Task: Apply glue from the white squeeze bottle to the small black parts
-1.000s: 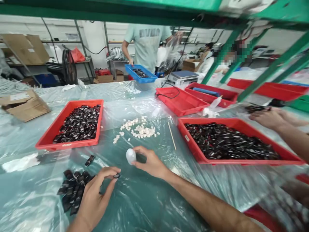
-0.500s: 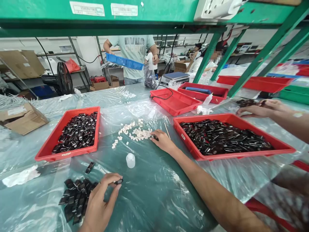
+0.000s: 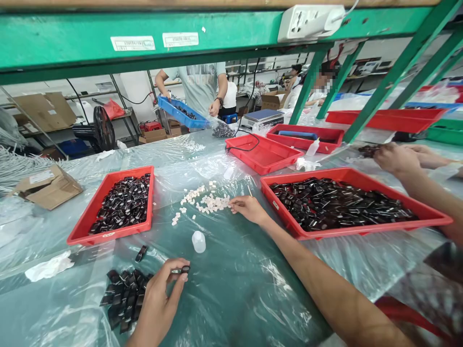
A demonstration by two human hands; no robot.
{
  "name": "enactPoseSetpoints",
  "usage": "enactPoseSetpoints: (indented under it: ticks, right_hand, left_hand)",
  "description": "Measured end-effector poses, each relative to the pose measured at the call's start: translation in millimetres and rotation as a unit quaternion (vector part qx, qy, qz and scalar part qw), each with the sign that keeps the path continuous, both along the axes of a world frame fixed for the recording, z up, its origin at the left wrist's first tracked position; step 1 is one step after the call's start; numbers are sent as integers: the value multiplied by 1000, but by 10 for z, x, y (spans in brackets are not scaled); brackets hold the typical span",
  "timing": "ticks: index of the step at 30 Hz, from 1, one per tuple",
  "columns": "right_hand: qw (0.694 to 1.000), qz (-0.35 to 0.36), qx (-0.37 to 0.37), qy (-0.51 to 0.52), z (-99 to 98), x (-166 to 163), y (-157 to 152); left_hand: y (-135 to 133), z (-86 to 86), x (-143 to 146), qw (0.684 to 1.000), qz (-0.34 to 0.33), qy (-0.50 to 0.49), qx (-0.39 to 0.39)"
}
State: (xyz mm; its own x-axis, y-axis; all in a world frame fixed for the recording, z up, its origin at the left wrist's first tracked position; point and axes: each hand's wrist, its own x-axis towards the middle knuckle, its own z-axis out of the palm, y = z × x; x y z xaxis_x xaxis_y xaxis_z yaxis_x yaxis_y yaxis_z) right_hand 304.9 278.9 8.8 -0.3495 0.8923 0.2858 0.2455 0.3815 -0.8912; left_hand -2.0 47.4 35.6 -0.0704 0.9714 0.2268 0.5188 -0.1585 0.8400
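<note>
My left hand (image 3: 159, 299) is near the table's front edge, thumb and fingers pinched on a small black part (image 3: 183, 269). Just left of it lies a loose pile of black parts (image 3: 122, 294). My right hand (image 3: 248, 208) reaches forward to the scatter of small white pieces (image 3: 204, 201), fingers curled with the tips at the heap's right edge; what they pinch is hidden. A small white bottle (image 3: 198, 241) stands alone between my two hands.
Red trays of black parts sit at left (image 3: 84, 227) and right (image 3: 285, 218). Another person's hands (image 3: 398, 158) work at far right. Across the table a person tilts a blue tray (image 3: 170, 107) over a bag. A cardboard box (image 3: 48, 186) and empty red trays (image 3: 262, 153) lie farther off.
My right hand let go of the white bottle and moved forward to the white pieces. My left hand kept its pinch on the black part. The far person tipped the blue tray.
</note>
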Motion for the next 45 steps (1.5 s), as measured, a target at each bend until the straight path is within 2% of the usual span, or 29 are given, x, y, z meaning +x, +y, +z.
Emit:
enactPoseSetpoints:
  ticks: [5, 9, 11, 14, 16, 19, 21, 26, 33, 40, 45]
  right_hand:
    - [990, 6, -64, 127, 123, -113, -86]
    - [978, 13, -103, 182, 288, -235, -220]
    - [974, 34, -116, 194, 381, -341, -393]
    - [968, 91, -127, 195, 479, -538, -810]
    - [972, 122, -87, 183, 497, -664, -1125]
    - [981, 128, 51, 140, 461, -817, -1489]
    - [979, 121, 121, 110, 418, -888, -1608]
    - [970, 119, 187, 95, 357, -931, -1644]
    - [957, 137, 240, 86, 397, -885, -1671]
    - [954, 153, 251, 60, 466, -861, -1636]
    - [957, 167, 220, 90, 426, -878, -1653]
  left_hand:
    - [-26, 3, 21, 999, -12, 42, -19]
    - [-63, -14, 41, 997, -26, 70, -12]
    - [-83, -8, 52, 997, -41, 69, 3]
    - [-106, 28, 67, 996, -65, 64, 26]
    - [-108, 51, 75, 995, -78, 56, 38]
    - [-107, 58, 86, 993, -86, 55, 56]
    - [-111, 50, 97, 992, -84, 65, 67]
    - [-132, 78, 157, 995, -80, 44, 47]
    - [-178, 137, 268, 998, -69, -4, 0]
    - [-208, 69, 269, 999, -32, -20, -9]
    - [-268, 28, 323, 996, -7, -72, -45]
